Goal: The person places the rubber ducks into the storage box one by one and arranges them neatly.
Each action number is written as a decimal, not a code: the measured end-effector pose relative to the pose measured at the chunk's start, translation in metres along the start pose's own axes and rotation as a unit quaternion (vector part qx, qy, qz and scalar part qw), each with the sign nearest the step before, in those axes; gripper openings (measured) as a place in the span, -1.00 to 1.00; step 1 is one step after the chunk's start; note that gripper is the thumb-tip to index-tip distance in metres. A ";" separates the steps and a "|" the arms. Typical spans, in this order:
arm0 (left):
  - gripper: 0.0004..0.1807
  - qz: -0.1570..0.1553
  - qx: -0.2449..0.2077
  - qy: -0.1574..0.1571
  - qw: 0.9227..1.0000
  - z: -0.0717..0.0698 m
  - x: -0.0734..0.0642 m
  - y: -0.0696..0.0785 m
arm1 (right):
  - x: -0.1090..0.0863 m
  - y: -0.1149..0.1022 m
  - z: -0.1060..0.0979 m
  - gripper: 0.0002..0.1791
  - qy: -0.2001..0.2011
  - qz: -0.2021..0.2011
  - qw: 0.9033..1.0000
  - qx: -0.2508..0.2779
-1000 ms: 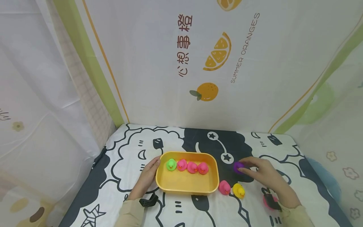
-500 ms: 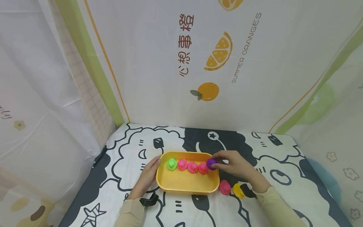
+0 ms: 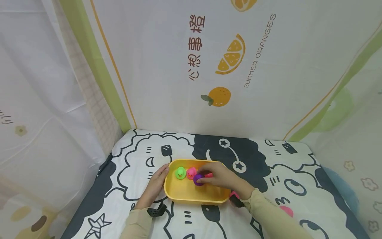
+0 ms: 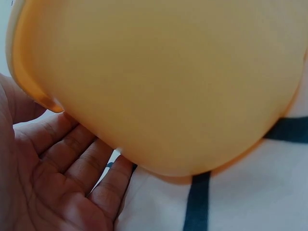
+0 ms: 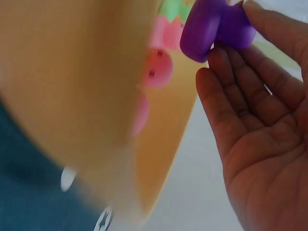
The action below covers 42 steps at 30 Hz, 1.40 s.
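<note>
A yellow plastic tray (image 3: 197,196) sits on the patterned cloth. Its left end is held by my left hand (image 3: 157,181); the left wrist view shows that hand's thumb by the rim and its fingers (image 4: 72,149) against the outer wall. Over the tray, my right hand (image 3: 222,176) pinches a small purple rubber duck (image 3: 198,179) between thumb and fingertips, as the right wrist view also shows. Inside, a green duck (image 3: 180,173) and a pink duck (image 3: 191,173) stand in a row along the far side. More pink ducks in that row are partly hidden by my right hand.
To the right of the tray, a pink duck (image 3: 233,193) peeks out from behind my right wrist. Another pink duck (image 3: 287,210) lies farther right, partly behind the sleeve. A printed curtain (image 3: 167,83) hangs behind the table and at both sides.
My right hand has carried the purple duck leftward from the cloth, across the right rim, to over the tray. My left hand and the tray have stayed put. The sleeve now covers the yellow duck.
</note>
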<state>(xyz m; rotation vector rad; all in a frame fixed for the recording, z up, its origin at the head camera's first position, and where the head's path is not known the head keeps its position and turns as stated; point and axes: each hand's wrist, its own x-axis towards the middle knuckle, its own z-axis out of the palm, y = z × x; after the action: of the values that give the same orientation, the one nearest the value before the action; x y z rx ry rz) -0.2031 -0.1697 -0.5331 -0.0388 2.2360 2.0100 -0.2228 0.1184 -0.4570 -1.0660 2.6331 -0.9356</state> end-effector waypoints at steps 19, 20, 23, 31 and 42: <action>-0.45 0.006 -0.001 0.001 1.000 -0.001 -0.001 0.001 | 0.037 -0.027 0.009 -0.73 -0.090 0.015 0.996 -0.013; -0.45 0.005 -0.002 0.002 1.000 -0.001 -0.001 0.001 | 0.040 -0.027 0.011 -0.74 -0.096 0.011 0.995 -0.017; -0.44 0.004 -0.003 0.001 1.000 -0.001 -0.001 0.002 | 0.047 -0.028 0.016 -0.77 -0.117 0.005 0.993 -0.030; -0.43 -0.004 0.004 0.004 1.000 0.000 0.001 0.002 | 0.061 -0.034 0.026 -0.77 -0.162 -0.002 0.984 -0.069; -0.46 -0.001 -0.001 0.002 1.000 0.000 0.001 0.001 | 0.070 -0.042 0.036 -0.77 -0.172 0.001 0.982 -0.081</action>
<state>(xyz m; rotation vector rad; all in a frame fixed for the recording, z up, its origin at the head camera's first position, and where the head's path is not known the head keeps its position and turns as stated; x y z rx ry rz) -0.2048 -0.1699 -0.5319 -0.0442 2.2349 2.0130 -0.2369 0.0302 -0.4540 -1.1412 2.4499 -0.4887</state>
